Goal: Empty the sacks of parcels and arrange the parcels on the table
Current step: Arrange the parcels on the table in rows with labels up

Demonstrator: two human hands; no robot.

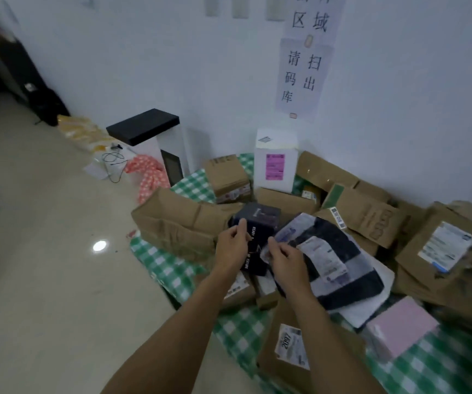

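A table under a green-and-white checked cloth (169, 271) is piled with parcels. In the middle stands a dark blue box (260, 223) with white lettering. My left hand (233, 245) grips its left edge with curled fingers. My right hand (284, 258) pinches the near edge of a dark plastic mailer bag (340, 260) with white labels, just right of the box. A large brown carton (178, 220) lies on its side left of the box. No sack is in view.
Brown cartons (368, 214) crowd the back and right along the wall, with a white box bearing a pink label (276, 163). A pink parcel (399, 325) and a labelled carton (291, 345) lie near me. On the floor at left: a black-and-white stand (149, 135), cables, patterned pink cloth.
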